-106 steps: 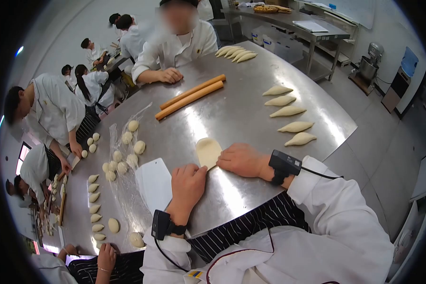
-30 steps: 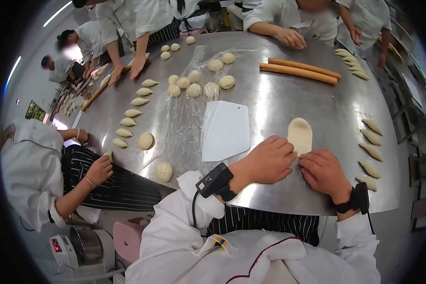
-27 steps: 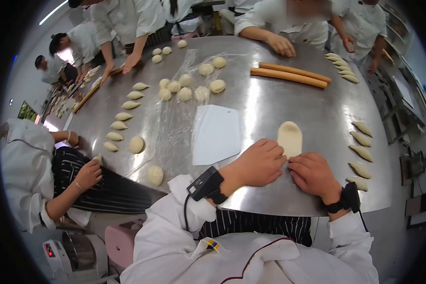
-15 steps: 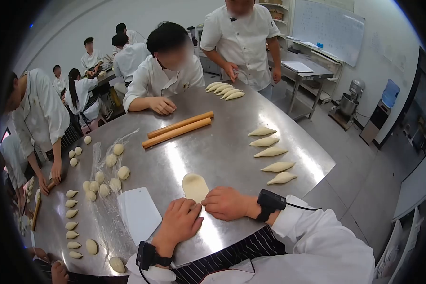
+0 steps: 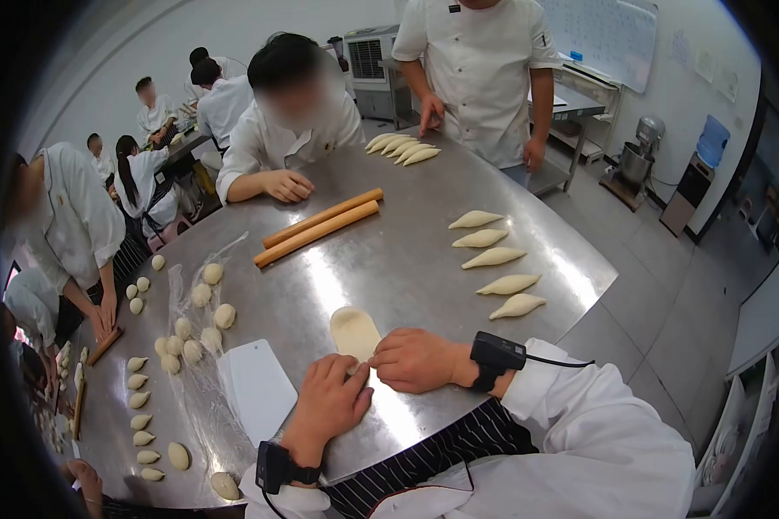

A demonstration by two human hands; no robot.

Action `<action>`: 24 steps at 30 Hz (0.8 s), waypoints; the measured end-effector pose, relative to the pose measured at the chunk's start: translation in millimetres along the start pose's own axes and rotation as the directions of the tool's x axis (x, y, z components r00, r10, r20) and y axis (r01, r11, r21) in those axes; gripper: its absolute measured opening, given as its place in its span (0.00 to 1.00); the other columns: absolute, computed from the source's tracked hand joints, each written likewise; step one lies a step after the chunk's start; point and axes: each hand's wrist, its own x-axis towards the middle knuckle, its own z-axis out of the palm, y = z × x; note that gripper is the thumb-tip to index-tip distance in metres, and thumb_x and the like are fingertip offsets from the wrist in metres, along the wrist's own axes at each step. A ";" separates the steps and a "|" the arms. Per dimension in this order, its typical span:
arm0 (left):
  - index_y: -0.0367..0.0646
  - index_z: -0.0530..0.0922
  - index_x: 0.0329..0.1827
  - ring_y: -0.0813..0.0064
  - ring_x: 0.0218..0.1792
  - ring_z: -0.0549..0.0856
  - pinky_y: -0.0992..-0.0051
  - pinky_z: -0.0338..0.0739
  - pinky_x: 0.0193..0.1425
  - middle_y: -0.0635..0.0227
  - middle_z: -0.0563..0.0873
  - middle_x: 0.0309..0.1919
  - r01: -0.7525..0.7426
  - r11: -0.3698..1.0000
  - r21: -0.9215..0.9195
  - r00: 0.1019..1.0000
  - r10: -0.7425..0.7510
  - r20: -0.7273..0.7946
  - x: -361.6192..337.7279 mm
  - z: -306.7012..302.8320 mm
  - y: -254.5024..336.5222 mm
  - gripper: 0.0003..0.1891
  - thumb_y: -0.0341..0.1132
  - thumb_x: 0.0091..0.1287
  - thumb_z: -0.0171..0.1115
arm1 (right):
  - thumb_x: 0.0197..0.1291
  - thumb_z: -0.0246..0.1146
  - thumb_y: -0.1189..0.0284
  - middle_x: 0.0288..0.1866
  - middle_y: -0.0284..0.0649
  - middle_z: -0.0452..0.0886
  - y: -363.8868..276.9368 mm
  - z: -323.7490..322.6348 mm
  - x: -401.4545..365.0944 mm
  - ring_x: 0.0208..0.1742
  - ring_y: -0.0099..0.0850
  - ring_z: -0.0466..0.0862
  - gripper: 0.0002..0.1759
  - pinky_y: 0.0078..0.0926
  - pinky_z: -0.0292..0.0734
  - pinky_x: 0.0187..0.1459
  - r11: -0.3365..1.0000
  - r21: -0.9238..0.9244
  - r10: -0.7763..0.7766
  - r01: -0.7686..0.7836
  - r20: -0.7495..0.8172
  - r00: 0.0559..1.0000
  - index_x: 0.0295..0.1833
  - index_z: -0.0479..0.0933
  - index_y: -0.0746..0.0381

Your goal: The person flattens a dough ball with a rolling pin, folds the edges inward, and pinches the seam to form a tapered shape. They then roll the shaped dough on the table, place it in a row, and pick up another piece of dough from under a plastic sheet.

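A flat, rolled-out oval of dough (image 5: 355,329) lies on the steel table right in front of me. My left hand (image 5: 333,396) and my right hand (image 5: 417,359) meet at its near edge, both with curled fingers pinching the dough there. The fingertips partly hide that edge. Just left of my left hand rests a white dough scraper (image 5: 256,391). Spindle-shaped dough pieces (image 5: 493,257) form a column to the right of my hands.
Two wooden rolling pins (image 5: 318,235) lie across the middle of the steel table (image 5: 424,259). Dough balls (image 5: 224,316) sit on plastic film (image 5: 201,398), with small pointed dough pieces (image 5: 140,400) farther left. Co-workers (image 5: 294,130) surround the far and left sides.
My view has shifted slightly. My hands stay at the dough's near edge with little visible movement. At the left, a co-worker's hands have come together over a rolling pin.
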 end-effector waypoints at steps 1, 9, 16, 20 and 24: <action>0.43 0.83 0.51 0.57 0.51 0.79 0.60 0.73 0.55 0.62 0.81 0.46 0.000 1.000 0.002 1.000 0.000 0.002 -0.1 -0.4 0.1 0.19 0.36 0.56 0.68 | 0.53 0.65 0.70 0.35 0.35 0.82 0.3 -0.1 -0.2 0.41 0.35 0.81 0.05 0.33 0.77 0.47 1.000 0.015 -0.009 0.008 0.003 1.000 0.34 0.80 0.59; 0.42 0.84 0.50 0.58 0.50 0.79 0.61 0.74 0.54 0.62 0.81 0.46 -0.041 0.999 0.030 0.999 0.042 -0.020 1.4 -1.9 0.3 0.18 0.35 0.55 0.68 | 0.54 0.66 0.71 0.40 0.40 0.84 -2.2 -3.9 0.9 0.45 0.37 0.83 0.08 0.35 0.78 0.50 0.999 0.027 0.027 -0.030 0.079 0.997 0.38 0.81 0.62; 0.40 0.83 0.47 0.58 0.48 0.80 0.61 0.75 0.53 0.63 0.81 0.44 -0.030 1.000 -0.007 0.999 0.030 -0.010 1.0 1.6 -0.6 0.17 0.33 0.53 0.68 | 0.53 0.66 0.72 0.40 0.39 0.84 -0.8 2.8 -3.0 0.44 0.37 0.83 0.07 0.33 0.79 0.48 0.999 0.049 -0.003 0.000 0.055 0.998 0.37 0.81 0.63; 0.39 0.82 0.47 0.58 0.45 0.80 0.62 0.76 0.51 0.63 0.81 0.42 -0.046 0.999 -0.003 0.999 0.046 -0.010 1.0 1.9 -0.7 0.17 0.32 0.53 0.68 | 0.53 0.66 0.72 0.40 0.38 0.84 -3.0 0.9 -2.2 0.42 0.36 0.82 0.06 0.34 0.79 0.46 0.999 0.050 0.002 -0.006 0.077 0.997 0.36 0.80 0.63; 0.38 0.82 0.46 0.58 0.43 0.80 0.63 0.76 0.49 0.62 0.81 0.41 0.003 0.998 -0.070 1.000 -0.005 -0.024 0.7 3.2 0.7 0.16 0.31 0.53 0.68 | 0.53 0.66 0.72 0.38 0.37 0.83 -2.5 -0.2 1.1 0.41 0.35 0.81 0.06 0.32 0.78 0.44 0.999 0.033 -0.024 0.023 0.022 0.999 0.35 0.80 0.62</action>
